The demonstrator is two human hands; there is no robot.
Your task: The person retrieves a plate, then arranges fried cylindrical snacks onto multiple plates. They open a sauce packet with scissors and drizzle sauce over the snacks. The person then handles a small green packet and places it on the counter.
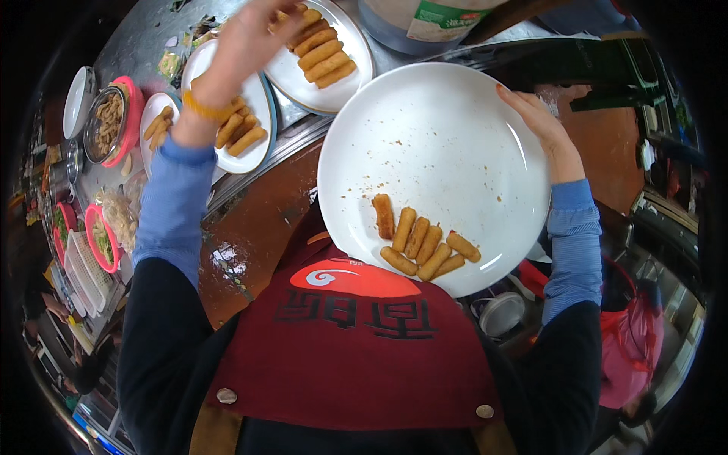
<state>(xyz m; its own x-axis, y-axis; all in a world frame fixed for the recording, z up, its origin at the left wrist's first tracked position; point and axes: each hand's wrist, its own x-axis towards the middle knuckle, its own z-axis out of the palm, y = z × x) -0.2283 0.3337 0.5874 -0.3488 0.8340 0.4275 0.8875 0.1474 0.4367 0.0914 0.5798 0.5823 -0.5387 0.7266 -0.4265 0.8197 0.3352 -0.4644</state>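
My right hand [534, 116] grips the right rim of a large white round plate [432, 142], which is tilted against my apron. Several golden fried rolls [418, 238] lie near its lower edge, with crumbs scattered above them. My left hand [250, 42] is blurred over a smaller white plate [361, 60] with a row of fried rolls [321, 54]; its fingers are at the far end of that row, and whether they hold a roll I cannot tell. Beneath my left wrist is another white plate [261, 156] with stacked fried rolls [242, 128].
A small plate [149, 108] with fried pieces, a glass bowl of brown food [108, 122] in a pink basket [133, 114] and a white bowl [78, 102] stand at the left. A large tub [398, 28] stands at the top. Part of another person shows at far left.
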